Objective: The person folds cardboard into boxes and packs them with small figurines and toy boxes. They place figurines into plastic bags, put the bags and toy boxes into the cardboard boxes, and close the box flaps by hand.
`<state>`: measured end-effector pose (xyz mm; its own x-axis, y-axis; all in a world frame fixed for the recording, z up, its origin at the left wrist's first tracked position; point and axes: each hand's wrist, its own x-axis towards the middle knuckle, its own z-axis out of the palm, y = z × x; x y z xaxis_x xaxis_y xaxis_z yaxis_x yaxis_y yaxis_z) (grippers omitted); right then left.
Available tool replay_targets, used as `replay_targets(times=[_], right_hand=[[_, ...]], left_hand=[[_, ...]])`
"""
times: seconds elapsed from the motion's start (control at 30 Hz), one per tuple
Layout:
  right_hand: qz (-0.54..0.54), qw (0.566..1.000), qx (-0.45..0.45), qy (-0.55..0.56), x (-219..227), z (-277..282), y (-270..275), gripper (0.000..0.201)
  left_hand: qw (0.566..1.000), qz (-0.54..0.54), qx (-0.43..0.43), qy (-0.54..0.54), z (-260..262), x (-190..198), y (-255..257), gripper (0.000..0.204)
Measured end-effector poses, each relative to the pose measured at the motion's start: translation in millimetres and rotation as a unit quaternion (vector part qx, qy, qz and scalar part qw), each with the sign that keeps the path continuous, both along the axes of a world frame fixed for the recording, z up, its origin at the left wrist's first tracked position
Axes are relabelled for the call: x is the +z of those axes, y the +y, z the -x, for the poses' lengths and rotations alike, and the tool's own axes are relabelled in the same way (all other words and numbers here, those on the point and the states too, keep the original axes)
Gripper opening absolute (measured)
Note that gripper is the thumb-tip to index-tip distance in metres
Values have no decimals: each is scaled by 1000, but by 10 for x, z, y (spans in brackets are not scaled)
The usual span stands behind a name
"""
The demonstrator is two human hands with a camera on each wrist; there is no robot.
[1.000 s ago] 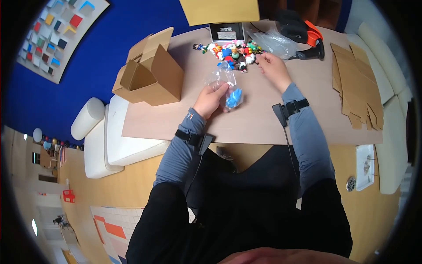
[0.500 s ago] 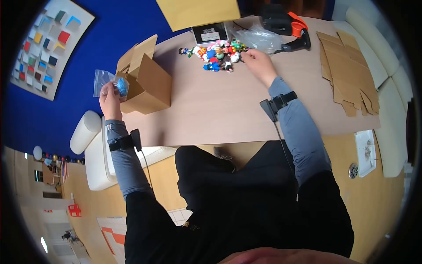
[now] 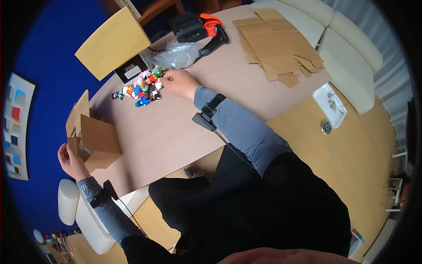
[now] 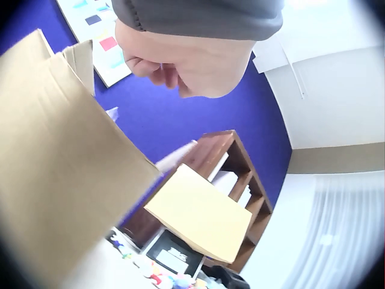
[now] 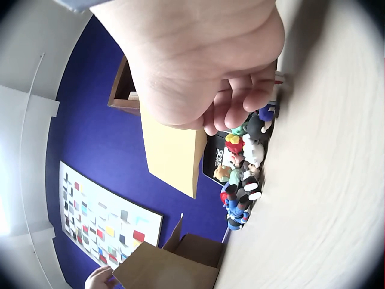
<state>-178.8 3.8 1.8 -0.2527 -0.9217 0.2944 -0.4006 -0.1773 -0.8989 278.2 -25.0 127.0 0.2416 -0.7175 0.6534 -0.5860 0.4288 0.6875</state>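
My left hand (image 3: 74, 162) is at the near left rim of an upright cardboard box (image 3: 102, 140), fingers loosely bent. Clear plastic of a small zip bag (image 3: 85, 147) shows inside the box opening, apart from the fingers. In the left wrist view, the hand is above a box flap (image 4: 66, 150). My right hand (image 3: 181, 83) rests at the right edge of a pile of small colourful toy figures (image 3: 143, 88). Its fingers (image 5: 237, 108) curl in the right wrist view, thumb and index tip hidden; I cannot tell whether they pinch a figure.
Behind the figures stand a black-and-white boxed device (image 3: 131, 69) and a yellow panel (image 3: 113, 43). Crumpled clear plastic (image 3: 176, 55), a black handheld scanner (image 3: 214, 42) and a black machine (image 3: 188, 26) are further back. Flattened cardboard (image 3: 279, 44) covers the table's far right.
My left hand carried the bag with the blue item from mid-table to the box, where the plastic now shows inside. My right hand stayed by the figures. The head view turned.
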Motion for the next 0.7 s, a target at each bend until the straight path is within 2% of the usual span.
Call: replay_targets(times=[0.07,0.17,0.23,0.37,0.43,0.5,0.57,0.63,0.67,0.7], right_hand=[[-2,1000,-4,9,-18,10,-1,32],[18,1000,2,12,-53,0,-40,34],[4,1000,2,-8,-65,4,-41,34],[-36,999,-3,-2,3,19,-11,34],[-28,1000,-6,8,-21,16,-24,34],[-38,999,-23,1,-32,18,-35,34],[-6,999,-35,24,-95,52,-75,30],[24,997,-48,50,-143,86,-108,26],[50,995,-80,42,-158,101,-114,23],[75,990,-113,33,-173,120,-116,21]], left_hand=[[992,44,-114,31,343,-20,174,17],[978,53,-199,-19,888,-188,317,9],[972,2,-235,-2,1255,-343,398,7],[955,-81,-283,-28,1588,-764,243,6],[940,-129,-307,-73,1790,-824,315,9],[922,-205,-324,-53,1895,-994,232,12],[915,-226,-328,-65,2037,-971,194,16],[896,-251,-367,-5,2142,-1050,74,19],[896,-251,-366,-2,2190,-1075,31,19],[879,-294,-371,60,2240,-1095,-14,19]])
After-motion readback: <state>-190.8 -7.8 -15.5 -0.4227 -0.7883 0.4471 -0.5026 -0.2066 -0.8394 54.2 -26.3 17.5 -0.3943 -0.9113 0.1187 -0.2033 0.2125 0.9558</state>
